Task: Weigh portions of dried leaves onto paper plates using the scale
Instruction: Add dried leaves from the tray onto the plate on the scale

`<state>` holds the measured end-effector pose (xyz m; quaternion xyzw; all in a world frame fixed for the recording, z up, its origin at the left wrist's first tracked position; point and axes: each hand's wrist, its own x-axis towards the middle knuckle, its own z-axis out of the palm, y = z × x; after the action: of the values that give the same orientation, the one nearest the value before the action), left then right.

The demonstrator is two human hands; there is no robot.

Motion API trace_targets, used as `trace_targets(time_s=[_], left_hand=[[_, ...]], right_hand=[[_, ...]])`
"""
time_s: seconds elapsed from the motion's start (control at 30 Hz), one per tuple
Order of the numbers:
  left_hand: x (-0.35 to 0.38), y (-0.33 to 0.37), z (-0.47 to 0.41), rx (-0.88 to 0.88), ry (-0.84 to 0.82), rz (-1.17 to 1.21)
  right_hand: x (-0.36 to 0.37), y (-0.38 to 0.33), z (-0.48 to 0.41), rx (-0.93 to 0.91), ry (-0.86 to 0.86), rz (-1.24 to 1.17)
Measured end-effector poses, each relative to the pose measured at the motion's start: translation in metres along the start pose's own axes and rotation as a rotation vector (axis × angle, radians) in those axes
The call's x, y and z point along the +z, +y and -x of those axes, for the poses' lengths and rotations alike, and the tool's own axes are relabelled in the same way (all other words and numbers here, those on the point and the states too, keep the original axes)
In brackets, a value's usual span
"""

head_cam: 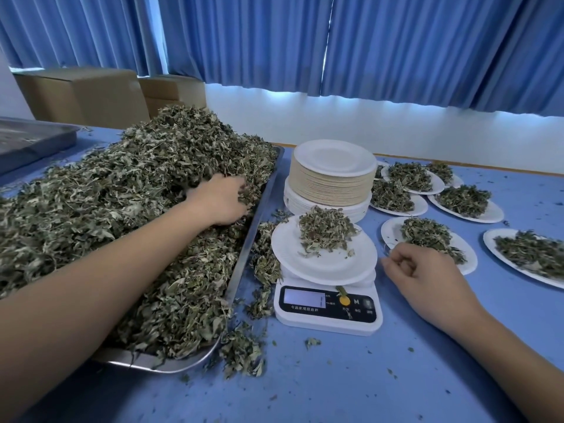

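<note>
Buried in leaves (pixel 128 190), left hand (pixel 221 198) over littered blue table (pixel 335 377).

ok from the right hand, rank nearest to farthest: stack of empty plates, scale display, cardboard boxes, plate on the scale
From the right hand:
1. Plate on the scale, just to its left.
2. Scale display, lower left.
3. Stack of empty plates, behind the scale.
4. Cardboard boxes, far back left.

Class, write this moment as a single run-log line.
left hand: in leaf pile, grabbing | right hand: loosely curled beside scale | plate: on scale, partly filled | display: unreadable
</note>
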<state>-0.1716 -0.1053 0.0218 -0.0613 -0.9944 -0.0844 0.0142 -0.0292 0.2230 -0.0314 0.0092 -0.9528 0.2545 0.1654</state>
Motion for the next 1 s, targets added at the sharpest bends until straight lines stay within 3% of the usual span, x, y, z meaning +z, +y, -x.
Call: trace_targets(time_s=[0.07,0.1,0.5,0.67,0.8,0.9,1.0], left_hand=[[0.004,-0.004,-0.001,0.003,-0.155,-0.039],[0.004,-0.004,-0.001,0.013,-0.156,-0.028],[-0.001,0.006,0.012,0.063,0.402,0.037],[-0.003,0.006,0.013,0.061,0.319,0.006],[-0.01,0.004,0.015,0.068,0.459,0.088],[-0.011,0.005,0.017,0.049,0.39,0.198],[-0.007,0.006,0.018,0.042,0.324,0.162]], right_hand=[[0.0,0.0,0.0,0.0,0.001,-0.009],[0.0,0.0,0.0,0.002,0.001,-0.01],[-0.001,-0.001,0.001,0.017,-0.013,-0.012],[-0.001,-0.001,0.001,0.025,-0.015,-0.013],[-0.001,0.0,0.001,0.029,-0.015,-0.018],[0.0,0.0,0.001,0.028,-0.015,-0.025],[-0.001,0.0,0.002,0.026,-0.02,-0.029]])
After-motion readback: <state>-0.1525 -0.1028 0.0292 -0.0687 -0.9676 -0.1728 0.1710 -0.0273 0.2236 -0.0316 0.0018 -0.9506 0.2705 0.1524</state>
